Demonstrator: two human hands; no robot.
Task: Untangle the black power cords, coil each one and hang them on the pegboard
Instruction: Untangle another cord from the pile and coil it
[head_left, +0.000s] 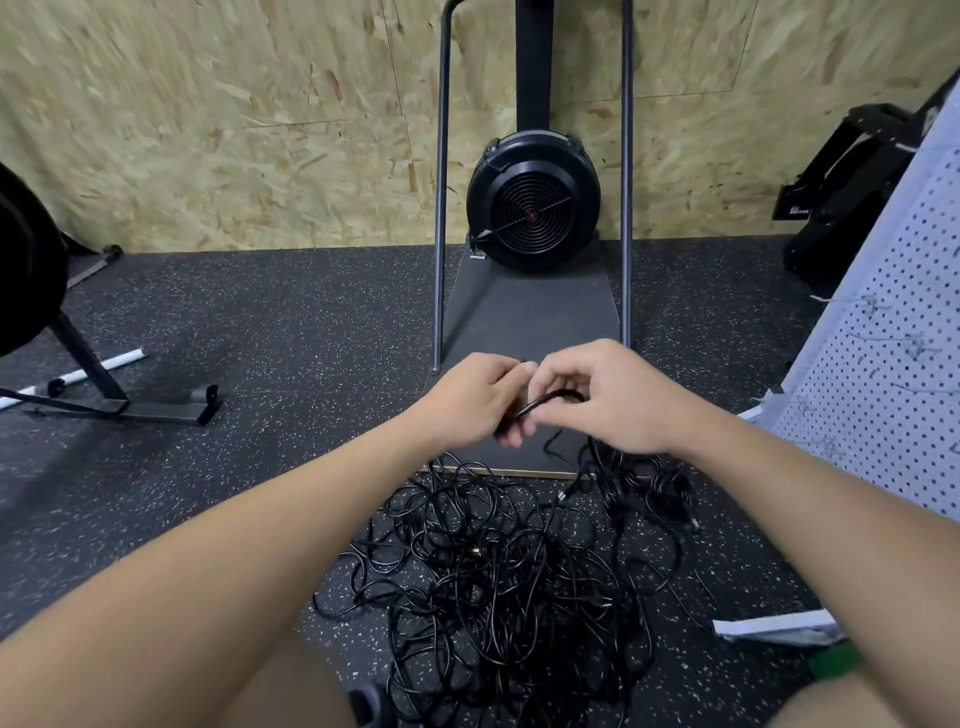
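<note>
2 hands, 1 cord held above tangle.
Left hand + right hand fingers pinch cord; tangle cord count unreadable.

A gym: fan-wheel exercise machine, speckled rubber floor.

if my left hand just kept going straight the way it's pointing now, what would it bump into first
Almost at once the right hand: the left hand points across at it, both holding one black cord. Depth is hard to judge, but they look nearly touching.
</note>
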